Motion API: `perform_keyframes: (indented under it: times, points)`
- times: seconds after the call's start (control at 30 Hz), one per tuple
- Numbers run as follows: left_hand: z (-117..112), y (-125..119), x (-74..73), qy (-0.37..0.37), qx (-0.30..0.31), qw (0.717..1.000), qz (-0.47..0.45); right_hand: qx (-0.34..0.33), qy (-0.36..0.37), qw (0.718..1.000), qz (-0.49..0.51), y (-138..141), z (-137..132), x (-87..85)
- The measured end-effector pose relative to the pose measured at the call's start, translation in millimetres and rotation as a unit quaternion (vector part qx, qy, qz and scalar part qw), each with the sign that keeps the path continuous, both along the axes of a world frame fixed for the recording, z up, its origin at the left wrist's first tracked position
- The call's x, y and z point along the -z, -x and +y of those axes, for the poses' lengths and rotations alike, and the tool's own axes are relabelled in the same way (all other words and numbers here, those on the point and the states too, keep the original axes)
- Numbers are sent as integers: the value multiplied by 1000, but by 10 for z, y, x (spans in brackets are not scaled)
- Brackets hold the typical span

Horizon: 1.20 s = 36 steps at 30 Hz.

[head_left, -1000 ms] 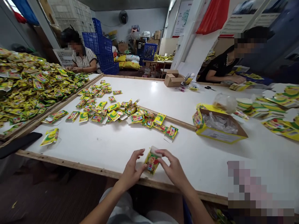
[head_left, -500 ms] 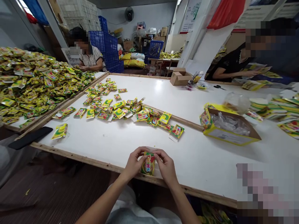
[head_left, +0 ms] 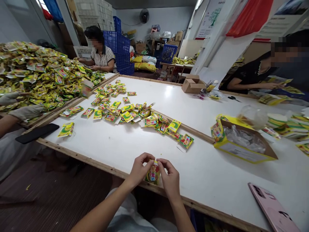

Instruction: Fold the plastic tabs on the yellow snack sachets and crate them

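Note:
A small yellow, green and red packet [head_left: 152,174] stands upright at the near edge of the white table [head_left: 125,146]. My left hand [head_left: 139,170] pinches its top left and my right hand [head_left: 170,178] pinches its top right, fingers curled on both. Beyond my hands, several flat packets of the same kind [head_left: 135,115] lie scattered across the table. An open yellow carton [head_left: 241,145] holding clear plastic bags sits to the right.
A big heap of packets [head_left: 36,74] covers the left table. A black phone [head_left: 37,133] lies at the left edge, a pink phone [head_left: 274,207] at the right. A gloved hand [head_left: 25,112] reaches in from the left. Two people sit at the far left and far right; blue crates [head_left: 120,48] stand behind.
Both my hands have closed in on the packet's top and brought it upright at the table edge. The camera has turned left, bringing the gloved hand and pink phone into view.

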State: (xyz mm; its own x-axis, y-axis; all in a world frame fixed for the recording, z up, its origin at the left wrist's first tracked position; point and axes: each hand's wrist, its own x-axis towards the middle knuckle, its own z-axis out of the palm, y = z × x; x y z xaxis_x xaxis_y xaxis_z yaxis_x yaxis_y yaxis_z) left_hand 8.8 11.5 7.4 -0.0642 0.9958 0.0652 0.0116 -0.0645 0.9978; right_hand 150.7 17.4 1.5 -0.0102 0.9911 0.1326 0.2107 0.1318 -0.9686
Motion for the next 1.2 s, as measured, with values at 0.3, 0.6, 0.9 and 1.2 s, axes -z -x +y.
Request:
perform_keyframes:
  times: [0.3,0.6,0.9,1.2]
  points:
    - [18,38,69,-5,1,1000,4,-20,27,999,12,-21,24,-1]
    - [-22,15,149,29,18,997,-67,-47,14,998,42,-62,-108,126]
    - [76,30,121,64,16,992,-104,-16,17,999,28,12,-114,93]
    - [128,135,73,71,80,986,-127,-22,9,999,27,15,-119,110]
